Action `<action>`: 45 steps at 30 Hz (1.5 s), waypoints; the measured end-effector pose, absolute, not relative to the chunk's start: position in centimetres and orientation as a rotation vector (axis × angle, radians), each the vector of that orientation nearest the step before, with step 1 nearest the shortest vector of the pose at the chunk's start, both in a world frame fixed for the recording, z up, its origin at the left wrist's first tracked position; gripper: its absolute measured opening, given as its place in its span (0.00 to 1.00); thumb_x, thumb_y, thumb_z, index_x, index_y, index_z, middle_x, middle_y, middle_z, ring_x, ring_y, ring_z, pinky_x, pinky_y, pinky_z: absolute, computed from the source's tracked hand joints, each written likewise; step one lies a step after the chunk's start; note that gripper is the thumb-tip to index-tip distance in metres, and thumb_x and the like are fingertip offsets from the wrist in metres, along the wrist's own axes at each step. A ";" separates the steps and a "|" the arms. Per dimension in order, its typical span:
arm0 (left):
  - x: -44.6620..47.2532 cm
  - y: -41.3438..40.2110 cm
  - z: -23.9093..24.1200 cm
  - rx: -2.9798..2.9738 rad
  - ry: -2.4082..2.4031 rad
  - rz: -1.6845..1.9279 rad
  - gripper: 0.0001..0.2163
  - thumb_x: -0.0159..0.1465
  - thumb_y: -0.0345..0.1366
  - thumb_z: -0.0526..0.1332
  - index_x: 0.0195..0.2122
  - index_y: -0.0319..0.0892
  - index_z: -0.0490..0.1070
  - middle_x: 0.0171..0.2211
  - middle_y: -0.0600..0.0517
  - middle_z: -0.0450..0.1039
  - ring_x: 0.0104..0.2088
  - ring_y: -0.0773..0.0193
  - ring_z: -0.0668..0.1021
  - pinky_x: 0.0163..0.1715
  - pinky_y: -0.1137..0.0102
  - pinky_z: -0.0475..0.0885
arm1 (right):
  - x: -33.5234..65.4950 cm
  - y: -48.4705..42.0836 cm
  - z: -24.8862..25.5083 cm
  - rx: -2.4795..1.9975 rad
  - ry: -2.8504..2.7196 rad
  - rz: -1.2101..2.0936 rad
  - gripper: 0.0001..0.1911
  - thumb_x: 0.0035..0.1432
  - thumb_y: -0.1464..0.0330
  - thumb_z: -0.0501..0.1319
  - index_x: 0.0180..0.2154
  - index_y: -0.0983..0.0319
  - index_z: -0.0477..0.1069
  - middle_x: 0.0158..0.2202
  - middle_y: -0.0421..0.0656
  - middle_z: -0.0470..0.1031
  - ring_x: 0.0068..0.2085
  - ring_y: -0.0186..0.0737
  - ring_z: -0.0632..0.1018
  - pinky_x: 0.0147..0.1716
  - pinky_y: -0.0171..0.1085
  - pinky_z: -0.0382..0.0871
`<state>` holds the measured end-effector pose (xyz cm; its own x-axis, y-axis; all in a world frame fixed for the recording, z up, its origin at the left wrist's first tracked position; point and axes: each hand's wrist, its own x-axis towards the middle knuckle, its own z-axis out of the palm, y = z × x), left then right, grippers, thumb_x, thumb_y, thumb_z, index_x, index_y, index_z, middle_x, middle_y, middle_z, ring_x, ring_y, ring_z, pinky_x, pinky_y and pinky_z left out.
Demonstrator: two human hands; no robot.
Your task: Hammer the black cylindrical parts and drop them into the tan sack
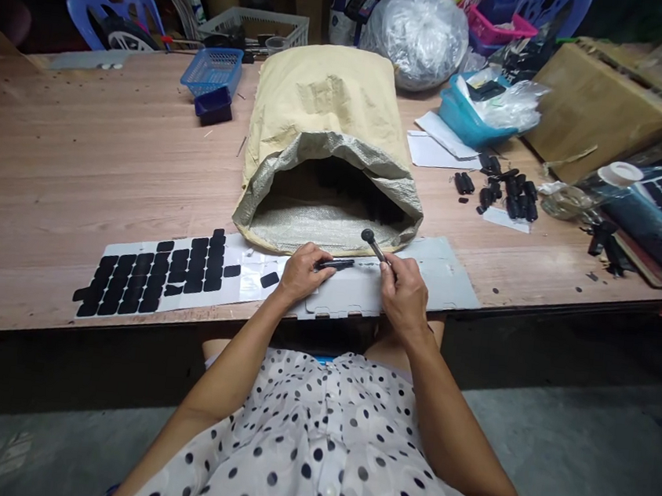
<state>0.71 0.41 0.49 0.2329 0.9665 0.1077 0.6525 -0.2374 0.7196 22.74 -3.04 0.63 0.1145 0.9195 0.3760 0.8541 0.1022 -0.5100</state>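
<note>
My left hand (302, 272) holds a slim black part (334, 263) flat on a grey plastic board (440, 279) at the table's front edge. My right hand (403, 291) grips a thin tool with a round black head (368, 237), tilted up and left over the part. Just behind both hands lies a big tan woven sack (327, 113), its mouth open toward me with dark pieces inside. To the left, a white sheet (135, 247) carries several rows of black adhesive pads (155, 281).
A heap of black parts (506, 191) lies right of the sack, beside white papers (436, 145) and a blue tray (468, 120). A small blue basket (212, 71) stands at the back left. A cardboard box (606, 103) and a clear bottle (585, 197) stand at the right.
</note>
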 end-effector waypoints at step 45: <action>0.9 1.2 1.4 1.859 1.448 0.715 0.06 0.57 0.30 0.70 0.36 0.44 0.79 0.32 0.55 0.73 0.37 0.61 0.75 0.42 0.67 0.71 | 20.7 -5.9 2.0 -1.456 -1.994 0.155 0.21 0.72 0.67 0.51 0.57 0.51 0.78 0.34 0.42 0.73 0.34 0.34 0.76 0.31 0.30 0.68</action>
